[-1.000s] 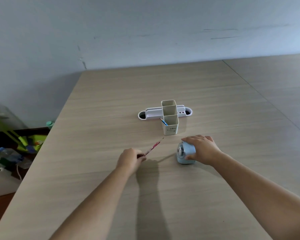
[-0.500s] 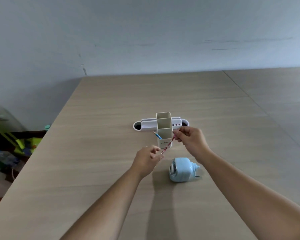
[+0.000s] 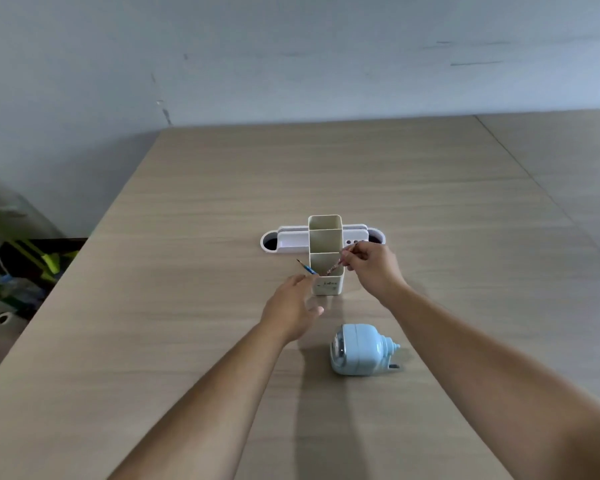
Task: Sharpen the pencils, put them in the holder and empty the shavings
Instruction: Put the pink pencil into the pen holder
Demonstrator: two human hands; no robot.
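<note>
So the right hand [image 3: 374, 268] has its fingers pinched on the red pencil [image 3: 336, 265], tip down in the holder [image 3: 326, 282]'s nearest slot. Left hand [image 3: 293, 306] hovers beside it, fingers loosely apart, holding nothing. Blue sharpener [image 3: 359, 349] sits on the tabletop [image 3: 153, 323] nearer the person than both hands.

The bench [image 3: 194, 306] looks like pale wood-grain laminate, matt, with fine streaks running across it. The pencil holder [image 3: 326, 287] is smooth plastic, cream on the upright boxes and white on the low tray behind, with a soft sheen. The sharpener [image 3: 359, 351] is light blue plastic, smooth and slightly glossy. The wall [image 3: 291, 53] behind is painted, matt and scuffed.
</note>
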